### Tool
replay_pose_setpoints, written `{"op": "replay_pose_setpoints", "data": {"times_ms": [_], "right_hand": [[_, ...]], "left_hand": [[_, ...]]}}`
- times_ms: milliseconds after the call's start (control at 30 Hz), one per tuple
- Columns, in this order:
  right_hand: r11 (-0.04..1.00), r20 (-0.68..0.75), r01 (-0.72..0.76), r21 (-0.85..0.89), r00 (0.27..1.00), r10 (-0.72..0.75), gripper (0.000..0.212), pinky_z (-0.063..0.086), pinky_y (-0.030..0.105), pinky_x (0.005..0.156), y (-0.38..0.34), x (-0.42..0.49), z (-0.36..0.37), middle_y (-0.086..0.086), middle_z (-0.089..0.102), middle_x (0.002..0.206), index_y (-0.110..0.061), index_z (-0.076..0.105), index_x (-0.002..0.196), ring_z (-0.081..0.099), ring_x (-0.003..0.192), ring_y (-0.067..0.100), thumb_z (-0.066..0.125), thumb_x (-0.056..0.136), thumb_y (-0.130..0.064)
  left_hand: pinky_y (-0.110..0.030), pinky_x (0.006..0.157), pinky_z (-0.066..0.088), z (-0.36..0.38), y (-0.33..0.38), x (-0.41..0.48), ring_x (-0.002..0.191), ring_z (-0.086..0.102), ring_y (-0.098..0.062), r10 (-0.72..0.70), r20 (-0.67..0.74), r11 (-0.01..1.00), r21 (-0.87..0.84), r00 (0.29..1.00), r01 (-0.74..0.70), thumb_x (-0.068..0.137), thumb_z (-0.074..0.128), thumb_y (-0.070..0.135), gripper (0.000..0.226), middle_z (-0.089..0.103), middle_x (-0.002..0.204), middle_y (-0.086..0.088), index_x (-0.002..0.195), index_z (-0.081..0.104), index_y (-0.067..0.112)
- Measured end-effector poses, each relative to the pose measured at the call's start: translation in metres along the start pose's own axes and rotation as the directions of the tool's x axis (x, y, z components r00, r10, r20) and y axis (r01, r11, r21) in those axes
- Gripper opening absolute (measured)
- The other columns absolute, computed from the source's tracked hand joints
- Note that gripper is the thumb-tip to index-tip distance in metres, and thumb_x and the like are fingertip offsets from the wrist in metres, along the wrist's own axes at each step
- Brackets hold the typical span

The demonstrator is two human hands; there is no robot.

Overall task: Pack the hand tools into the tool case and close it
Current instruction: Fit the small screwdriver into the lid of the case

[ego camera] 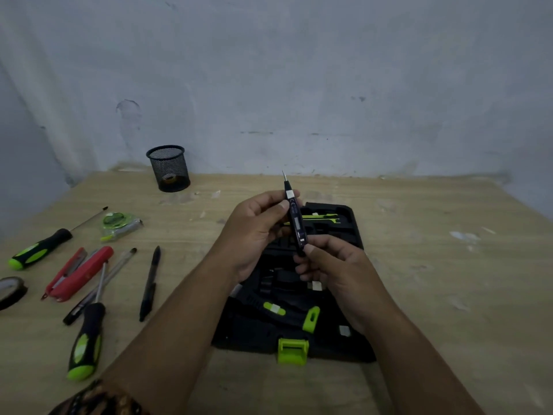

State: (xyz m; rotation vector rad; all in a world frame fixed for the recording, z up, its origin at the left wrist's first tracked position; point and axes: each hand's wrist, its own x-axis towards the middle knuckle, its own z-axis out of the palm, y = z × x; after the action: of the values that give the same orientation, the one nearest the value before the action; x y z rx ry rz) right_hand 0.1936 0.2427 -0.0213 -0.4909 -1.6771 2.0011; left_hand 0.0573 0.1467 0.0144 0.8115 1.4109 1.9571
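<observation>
A black tester pen (pixel 296 220) with a small screen and a metal tip pointing up and away is held above the open black tool case (pixel 353 223). My left hand (pixel 257 229) pinches its upper part and my right hand (pixel 332 265) grips its lower end. The case lies flat on the wooden table, with a green latch (pixel 292 350) at its near edge and some green-and-black tools in its slots. To the left lie two green-handled screwdrivers (pixel 39 248) (pixel 86 339), a red utility knife (pixel 79 274) and a green tape measure (pixel 119 224).
A black mesh pen cup (pixel 168 168) stands at the back left by the wall. Two pens (pixel 149 283) (pixel 98 287) lie among the tools, and a roll of dark tape (pixel 10 292) sits at the left edge. Bare wood shows to the right of the case.
</observation>
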Motion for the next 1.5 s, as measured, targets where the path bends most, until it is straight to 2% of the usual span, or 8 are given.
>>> {"op": "replay_pose_setpoints", "data": {"times_ms": [200, 433, 567, 833, 1067, 1233, 1333, 1500], "right_hand": [[1.000, -0.023, 0.010, -0.025, 1.000, -0.010, 0.009, 0.053, 0.032, 0.065, 0.003, -0.009, 0.000, 0.009, 0.071, 0.075, -0.007, 0.068, 0.097, 0.063, 0.067, 0.021, 0.065, 0.089, -0.005], [0.998, -0.119, 0.047, 0.041, 0.992, -0.042, 0.005, 0.051, 0.034, 0.061, 0.005, -0.009, -0.006, 0.007, 0.063, 0.069, -0.009, 0.071, 0.091, 0.058, 0.061, 0.019, 0.066, 0.089, -0.010], [0.986, -0.224, 0.101, 0.130, 0.972, -0.071, 0.007, 0.050, 0.033, 0.058, 0.000, -0.006, -0.010, 0.008, 0.059, 0.065, -0.008, 0.069, 0.086, 0.055, 0.057, 0.019, 0.064, 0.091, -0.009], [0.965, -0.473, 0.209, 0.160, 0.874, -0.112, 0.017, 0.050, 0.026, 0.046, -0.027, 0.035, -0.042, 0.007, 0.054, 0.065, -0.007, 0.058, 0.084, 0.053, 0.052, 0.016, 0.058, 0.097, -0.017], [0.971, -0.633, 0.214, 0.111, 0.768, -0.096, 0.023, 0.043, 0.026, 0.052, -0.011, 0.074, -0.054, 0.001, 0.055, 0.061, -0.013, 0.056, 0.076, 0.049, 0.053, 0.013, 0.057, 0.098, -0.021], [0.981, -0.598, 0.168, 0.098, 0.798, -0.077, 0.021, 0.043, 0.026, 0.053, 0.000, 0.081, -0.062, 0.002, 0.057, 0.064, -0.013, 0.059, 0.076, 0.050, 0.058, 0.014, 0.059, 0.096, -0.020], [0.984, -0.593, 0.165, 0.073, 0.800, -0.090, 0.021, 0.043, 0.025, 0.053, -0.003, 0.083, -0.062, 0.003, 0.058, 0.064, -0.012, 0.060, 0.076, 0.049, 0.058, 0.014, 0.060, 0.096, -0.019], [0.990, -0.585, 0.140, 0.035, 0.806, -0.093, 0.021, 0.045, 0.024, 0.056, -0.002, 0.083, -0.061, 0.002, 0.060, 0.065, -0.013, 0.060, 0.075, 0.051, 0.061, 0.014, 0.061, 0.095, -0.020]], "left_hand": [[-0.022, 0.070, 0.054, 0.007, -0.007, -0.008, 0.090, 0.069, -0.011, -0.003, -0.009, 1.000, 0.029, 1.000, 0.003, 0.099, 0.052, 0.007, 0.023, 0.075, 0.106, -0.004, 0.113, 0.070, 0.011], [-0.027, 0.073, 0.055, -0.005, -0.013, -0.013, 0.082, 0.071, -0.015, -0.027, -0.095, 1.000, 0.002, 0.995, 0.027, 0.094, 0.060, 0.006, 0.018, 0.076, 0.099, -0.008, 0.109, 0.070, 0.010], [-0.022, 0.066, 0.053, -0.011, -0.019, -0.016, 0.080, 0.073, -0.016, -0.051, -0.156, 0.999, 0.003, 0.986, 0.052, 0.093, 0.063, 0.010, 0.011, 0.075, 0.090, -0.004, 0.102, 0.070, 0.012], [-0.023, 0.062, 0.050, -0.020, -0.008, 0.015, 0.074, 0.070, -0.013, -0.123, -0.152, 0.946, 0.280, 0.981, 0.162, 0.094, 0.064, 0.022, 0.015, 0.077, 0.092, -0.005, 0.098, 0.071, 0.010], [-0.030, 0.068, 0.053, -0.027, -0.041, 0.055, 0.069, 0.068, -0.015, 0.160, -0.233, 0.665, 0.743, 0.959, 0.070, 0.094, 0.060, 0.026, 0.018, 0.074, 0.076, 0.002, 0.082, 0.070, 0.017], [-0.030, 0.058, 0.046, -0.033, -0.057, 0.054, 0.067, 0.063, -0.020, 0.136, -0.050, 0.429, 0.903, 0.990, -0.013, 0.097, 0.058, 0.031, 0.026, 0.069, 0.071, -0.002, 0.078, 0.067, 0.016], [-0.025, 0.056, 0.042, -0.033, -0.058, 0.057, 0.065, 0.061, -0.014, 0.127, -0.015, 0.369, 0.929, 0.992, -0.033, 0.097, 0.058, 0.033, 0.025, 0.068, 0.071, 0.000, 0.080, 0.067, 0.018], [-0.025, 0.055, 0.042, -0.034, -0.060, 0.057, 0.063, 0.058, -0.011, 0.125, 0.011, 0.357, 0.933, 0.992, -0.055, 0.095, 0.060, 0.033, 0.020, 0.065, 0.068, 0.004, 0.078, 0.065, 0.024]]}}
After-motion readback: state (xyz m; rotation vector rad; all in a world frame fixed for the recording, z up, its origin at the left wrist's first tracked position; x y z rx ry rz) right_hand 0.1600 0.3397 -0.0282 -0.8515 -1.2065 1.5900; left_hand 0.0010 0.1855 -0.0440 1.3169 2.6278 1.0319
